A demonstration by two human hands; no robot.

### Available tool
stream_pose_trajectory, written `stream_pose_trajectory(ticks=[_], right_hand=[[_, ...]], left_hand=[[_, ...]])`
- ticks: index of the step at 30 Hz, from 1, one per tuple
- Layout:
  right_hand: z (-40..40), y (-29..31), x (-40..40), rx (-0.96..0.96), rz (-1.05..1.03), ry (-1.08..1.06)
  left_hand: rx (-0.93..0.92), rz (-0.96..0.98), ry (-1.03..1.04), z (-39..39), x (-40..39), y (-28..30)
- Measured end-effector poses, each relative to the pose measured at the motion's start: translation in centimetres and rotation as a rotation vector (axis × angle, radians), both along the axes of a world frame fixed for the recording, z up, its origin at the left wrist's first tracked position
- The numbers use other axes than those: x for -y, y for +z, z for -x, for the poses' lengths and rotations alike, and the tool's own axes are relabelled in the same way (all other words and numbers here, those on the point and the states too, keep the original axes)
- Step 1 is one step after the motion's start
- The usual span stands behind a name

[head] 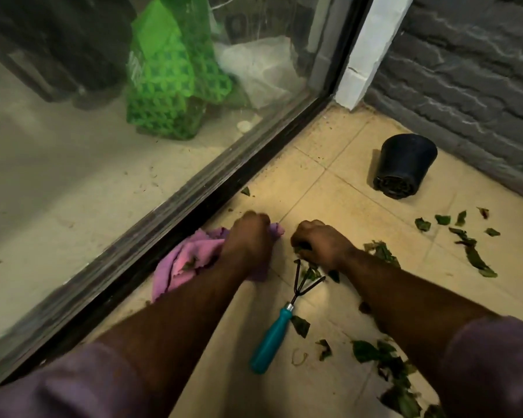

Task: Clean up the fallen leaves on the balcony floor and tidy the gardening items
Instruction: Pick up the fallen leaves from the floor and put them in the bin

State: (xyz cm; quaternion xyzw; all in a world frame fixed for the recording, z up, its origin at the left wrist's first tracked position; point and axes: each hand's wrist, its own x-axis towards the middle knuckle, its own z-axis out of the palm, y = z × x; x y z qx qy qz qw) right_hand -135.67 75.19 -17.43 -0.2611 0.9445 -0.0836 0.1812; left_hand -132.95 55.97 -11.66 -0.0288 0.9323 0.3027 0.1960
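From the head view, the left hand (pixel 248 236) grips a crumpled pink cloth (pixel 191 260) on the tiled floor (pixel 329 182), beside the glass door track. The right hand (pixel 320 242) is curled around some green leaves (pixel 381 251) (more lie scattered at right). A teal-handled hand rake (pixel 280 324) lies between the forearms; a black pot (pixel 405 164) lies tipped near the wall.

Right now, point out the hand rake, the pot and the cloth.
hand rake (pixel 271 340), head view, on its teal handle
pot (pixel 406 159), head view, on its black side wall
cloth (pixel 191 256), head view, on the pink folds
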Motion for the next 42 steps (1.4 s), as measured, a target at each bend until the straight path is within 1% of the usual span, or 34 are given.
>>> stream_pose_trajectory(ticks=[1,2,5,7,10,11,13,14,16,17,18,20,21,22,25,26,28,31,35,37,40,41,42], right_hand=[[0.3,-0.4,-0.8,0.015,-0.003,-0.022],[0.5,-0.6,-1.8,0.018,-0.005,-0.051],[0.0,-0.8,-5.4,0.004,0.030,-0.206],[-1.5,-0.4,-7.6,0.022,0.058,-0.260],[-4.5,0.3,-9.7,0.091,0.118,-0.196],[-5.2,0.6,-10.5,0.091,0.160,-0.235],[-5.7,1.2,-11.9,0.017,0.203,-0.354],[-5.8,1.4,-12.3,-0.028,0.177,-0.380],[-6.3,1.6,-12.4,-0.053,0.125,-0.360],[-6.7,1.7,-12.0,-0.052,0.122,-0.342],[-7.1,1.7,-11.5,-0.040,0.135,-0.325],[-7.8,1.6,-10.4,-0.009,0.176,-0.321],[-8.0,1.5,-9.8,0.007,0.194,-0.317],[-8.1,1.5,-9.3,0.027,0.203,-0.309],[-7.7,1.1,-7.8,0.075,0.202,-0.285],[-7.5,1.0,-7.2,0.078,0.205,-0.287],[-7.0,0.5,-6.1,0.085,0.250,-0.288],[-6.5,-0.3,-4.4,0.107,0.283,-0.263],[-6.2,-0.4,-2.1,0.099,0.256,-0.203],[-6.5,-0.6,-1.2,0.060,0.198,-0.129],[-8.4,-1.1,-0.8,-0.002,0.041,0.038],[-9.3,-1.1,-1.3,0.007,0.030,0.093],[-10.1,-0.7,-2.0,0.019,0.037,0.149]], left_hand=[[-0.014,-0.025,0.053,1.8,0.1,-1.1],[-0.013,0.001,0.073,3.6,0.3,-2.2],[0.021,0.156,0.055,7.2,0.6,-5.7],[0.017,0.186,0.022,7.4,-0.4,-7.4],[0.021,0.258,-0.192,5.8,-2.8,-8.5],[0.011,0.272,-0.266,5.0,-4.1,-8.1],[-0.005,0.276,-0.413,3.0,-6.9,-6.7],[-0.012,0.265,-0.490,2.0,-8.3,-6.1],[-0.061,0.218,-0.571,-0.3,-10.3,-5.0],[-0.112,0.186,-0.549,-1.4,-10.6,-4.7],[-0.172,0.153,-0.467,-2.8,-10.4,-4.4],[-0.252,0.121,-0.236,-5.5,-9.0,-3.9],[-0.252,0.130,-0.159,-6.9,-8.1,-3.8],[-0.227,0.131,-0.125,-7.9,-7.4,-4.0],[-0.097,-0.005,-0.074,-8.7,-5.6,-4.9],[-0.080,-0.047,-0.046,-8.6,-4.9,-5.0],[-0.117,-0.058,0.005,-8.1,-3.3,-5.0],[-0.236,-0.062,0.047,-7.4,-0.8,-5.0],[-0.243,-0.129,0.055,-6.9,1.1,-4.6],[-0.277,-0.075,0.051,-6.8,1.4,-4.4],[-0.436,0.231,-0.038,-7.4,0.4,-4.6],[-0.466,0.241,-0.071,-7.7,-0.5,-4.6],[-0.465,0.204,-0.104,-7.9,-1.7,-4.4]])
